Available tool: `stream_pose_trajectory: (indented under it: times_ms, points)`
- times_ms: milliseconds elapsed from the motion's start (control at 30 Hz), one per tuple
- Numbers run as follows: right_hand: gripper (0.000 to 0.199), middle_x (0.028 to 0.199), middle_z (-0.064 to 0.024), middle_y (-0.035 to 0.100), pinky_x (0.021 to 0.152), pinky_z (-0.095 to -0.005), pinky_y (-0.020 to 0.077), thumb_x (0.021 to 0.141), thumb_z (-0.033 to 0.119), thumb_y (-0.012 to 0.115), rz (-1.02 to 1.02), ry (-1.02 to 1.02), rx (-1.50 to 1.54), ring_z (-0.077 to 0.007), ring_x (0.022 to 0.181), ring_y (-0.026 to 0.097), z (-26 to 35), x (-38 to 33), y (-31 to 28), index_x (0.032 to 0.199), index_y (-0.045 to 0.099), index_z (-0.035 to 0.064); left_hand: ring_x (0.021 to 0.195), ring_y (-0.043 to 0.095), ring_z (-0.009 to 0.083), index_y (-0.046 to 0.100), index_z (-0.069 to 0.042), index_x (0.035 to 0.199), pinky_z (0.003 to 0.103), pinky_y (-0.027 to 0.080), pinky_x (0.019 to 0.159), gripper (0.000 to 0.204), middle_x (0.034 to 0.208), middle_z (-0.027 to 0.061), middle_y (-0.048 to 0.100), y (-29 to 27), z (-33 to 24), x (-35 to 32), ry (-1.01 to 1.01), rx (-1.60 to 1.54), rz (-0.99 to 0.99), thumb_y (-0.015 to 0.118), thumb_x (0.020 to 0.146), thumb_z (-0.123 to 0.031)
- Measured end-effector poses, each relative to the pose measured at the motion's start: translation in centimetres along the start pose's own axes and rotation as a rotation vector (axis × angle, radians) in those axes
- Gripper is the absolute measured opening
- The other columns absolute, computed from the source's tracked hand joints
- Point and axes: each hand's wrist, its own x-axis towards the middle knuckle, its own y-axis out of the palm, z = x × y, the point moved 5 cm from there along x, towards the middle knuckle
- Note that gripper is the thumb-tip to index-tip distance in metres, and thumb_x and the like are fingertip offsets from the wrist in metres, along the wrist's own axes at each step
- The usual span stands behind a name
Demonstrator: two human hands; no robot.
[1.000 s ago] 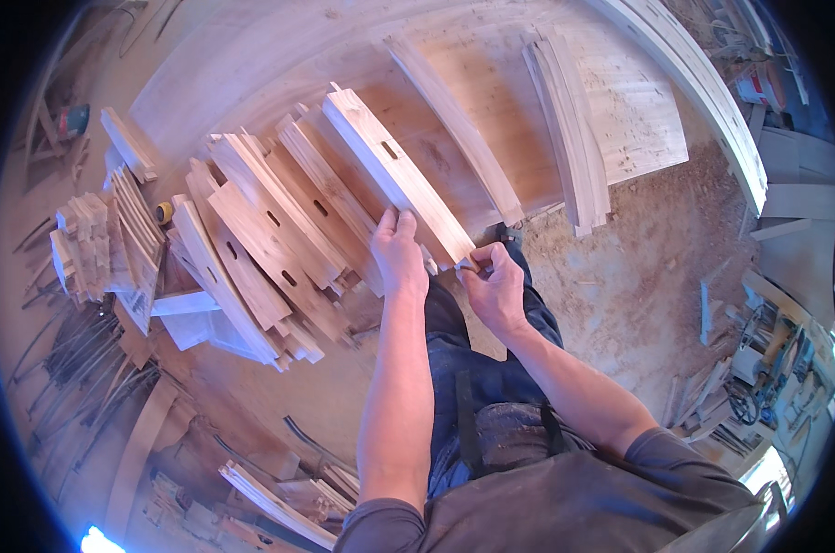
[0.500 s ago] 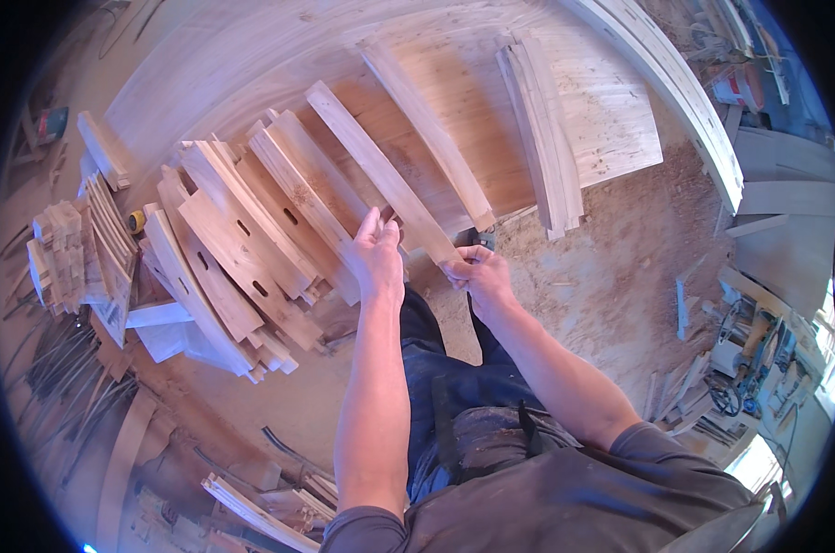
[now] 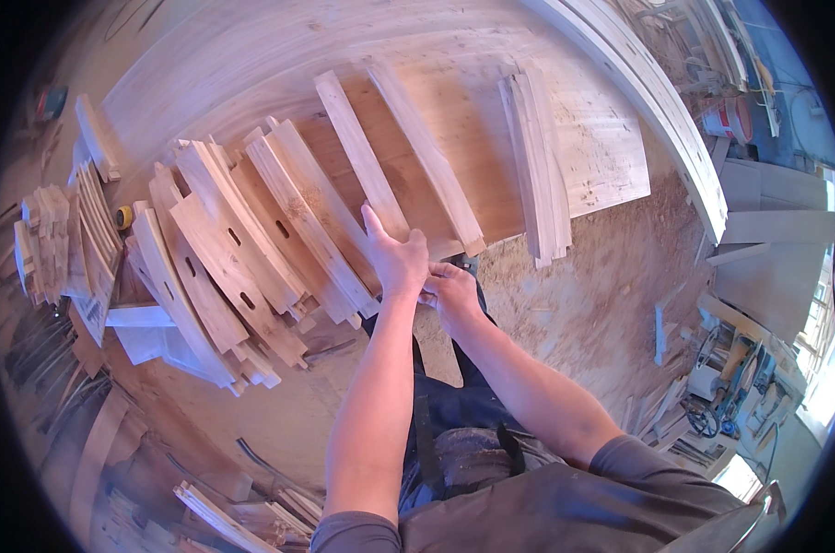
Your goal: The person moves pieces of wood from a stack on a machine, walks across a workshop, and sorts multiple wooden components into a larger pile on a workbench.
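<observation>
A pale wooden slat (image 3: 360, 147) slants from the large wooden panel toward my body. My left hand (image 3: 399, 263) is closed around its near part, the thumb pointing up along the wood. Just right of it, my right hand (image 3: 456, 295) has its fingers drawn together at the slat's near end; the left hand partly hides that end. Another slat (image 3: 426, 157) lies to the right on the panel (image 3: 601, 152). Left of my hands is a row of stacked slats (image 3: 311, 221).
Slotted curved boards (image 3: 224, 249) are piled at the left. A bundle of slats (image 3: 539, 166) lies right on the panel. Beyond it runs a long curved frame piece (image 3: 657, 101). Sawdust covers the floor (image 3: 565, 323). Tools and offcuts (image 3: 712, 387) sit at the right.
My left hand has moved right and down onto the slat and closed on it. My right hand has shifted left and down with the slat's near end, and the slat stands steeper.
</observation>
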Motion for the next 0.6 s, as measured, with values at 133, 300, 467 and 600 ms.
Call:
stream_pose_trajectory:
  times_ms: [133, 300, 467, 600]
  points:
    - [0.019, 0.091, -0.0101, 0.070, 0.066, -0.0270, 0.0522, 0.089, -0.003, 0.069, 0.030, -0.039, -0.023, -0.0163, 0.076, 0.067, 0.7, -0.4, -0.7, 0.107, 0.065, -0.0056, 0.127, 0.056, 0.0292, 0.022, 0.013, 0.156, 0.033, 0.047, 0.105, 0.089, 0.145, 0.0278, 0.050, -0.5, -0.9, -0.6, -0.171, -0.288, 0.098, 0.066, 0.081, -0.004]
    - [0.019, 0.093, -0.0113, 0.072, 0.070, -0.0275, 0.0534, 0.089, -0.001, 0.070, 0.125, -0.069, -0.161, -0.0166, 0.078, 0.067, 1.9, -1.3, -0.4, 0.107, 0.066, -0.0051, 0.102, 0.064, 0.0186, 0.044, 0.006, 0.146, 0.031, 0.052, 0.092, 0.071, 0.124, 0.0177, 0.063, -1.9, -0.1, 0.2, -0.089, -0.548, 0.152, 0.061, 0.077, 0.004]
    - [0.025, 0.094, -0.0106, 0.072, 0.073, -0.0264, 0.0536, 0.090, 0.004, 0.072, 0.247, -0.130, -0.336, -0.0150, 0.082, 0.068, 2.8, -1.8, 0.1, 0.112, 0.067, -0.0058, 0.104, 0.064, 0.0178, 0.052, 0.005, 0.136, 0.031, 0.051, 0.093, 0.060, 0.120, 0.0107, 0.064, -3.8, 0.2, 0.5, -0.186, -0.666, 0.199, 0.058, 0.077, 0.007]
    - [0.029, 0.097, -0.0094, 0.073, 0.075, -0.0261, 0.0540, 0.091, 0.006, 0.073, 0.209, -0.182, -0.503, -0.0140, 0.084, 0.068, 4.2, -1.5, 0.2, 0.116, 0.067, -0.0053, 0.105, 0.065, 0.0201, 0.051, 0.004, 0.139, 0.033, 0.052, 0.096, 0.062, 0.121, 0.0102, 0.064, -4.9, 0.6, 0.8, -0.195, -0.822, 0.247, 0.056, 0.077, 0.009]
